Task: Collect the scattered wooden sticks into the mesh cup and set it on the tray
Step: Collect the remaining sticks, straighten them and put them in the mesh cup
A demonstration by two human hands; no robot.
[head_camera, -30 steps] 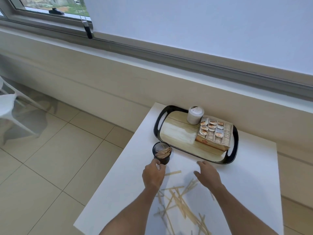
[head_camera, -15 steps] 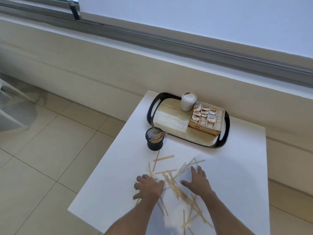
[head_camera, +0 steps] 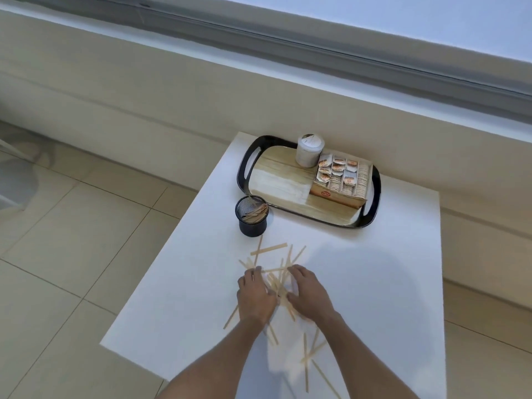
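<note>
A: Start with the table [head_camera: 374, 283]; what sits where?

B: The tray [head_camera: 371, 214] lies along its far edge, carrying a white tub [head_camera: 308, 151] and a box of sachets [head_camera: 341, 180] at the tray's far-right end; its near-left half is bare wood; the mesh cup [head_camera: 252, 216] stands on the table just beside the tray's near-left corner, already holding some sticks.

A: And the rest of the wooden sticks [head_camera: 276, 272]?

B: Scattered down the middle of the table towards the near edge; a few lie between the cup and the hands, more beside the forearms.

A: The hands?

B: The left hand [head_camera: 254, 296] and right hand [head_camera: 308, 295] rest palms-down on the pile, close together, fingers bent inward over the sticks; I judge they are raking them into a bundle; whether either actually pinches one I cannot tell.

A: So the step?

B: Gathering, mid-task; next calls for closing on an aligned bundle, then dropping it endwise into the cup; stray sticks near the edge need another pass.
</note>
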